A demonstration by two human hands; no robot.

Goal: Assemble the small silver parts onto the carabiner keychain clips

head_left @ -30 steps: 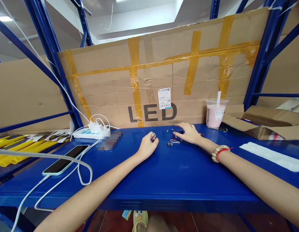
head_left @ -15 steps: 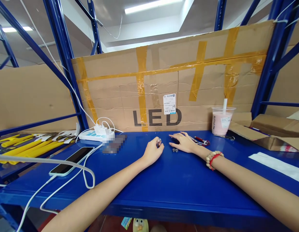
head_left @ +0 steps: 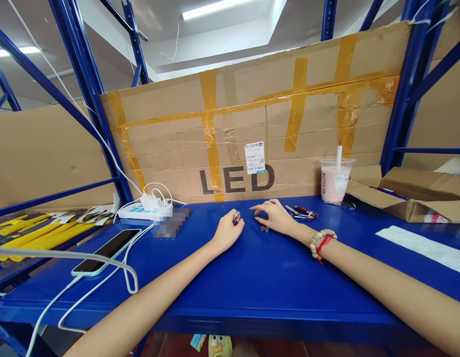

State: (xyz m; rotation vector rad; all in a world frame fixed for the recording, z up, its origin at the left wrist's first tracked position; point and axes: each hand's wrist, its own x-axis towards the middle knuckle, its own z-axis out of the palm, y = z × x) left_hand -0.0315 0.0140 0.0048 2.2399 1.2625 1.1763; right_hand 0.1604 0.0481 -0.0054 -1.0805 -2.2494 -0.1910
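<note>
My left hand point(head_left: 227, 230) rests on the blue shelf top point(head_left: 259, 277), its fingers curled round a small shiny metal piece point(head_left: 236, 216) held at the fingertips. A short way to its right, my right hand point(head_left: 272, 216) lies palm down with the fingers stretched toward the left hand, touching the shelf. Two or three small metal rings point(head_left: 264, 228) lie just under its palm edge. Behind that hand sit red and silver clips point(head_left: 302, 212). A bead bracelet with a red cord point(head_left: 319, 242) circles my right wrist.
A taped cardboard sheet marked LED point(head_left: 237, 144) closes the back. A pink drink cup with a straw point(head_left: 335, 179) and an open carton point(head_left: 408, 193) stand right. A phone point(head_left: 106, 251), white cables point(head_left: 99, 277) and a power strip point(head_left: 140, 210) lie left, yellow tubes point(head_left: 36, 235) beyond.
My right hand slid left across the shelf, away from the clips and closer to my left hand. The left hand kept its grip and barely moved.
</note>
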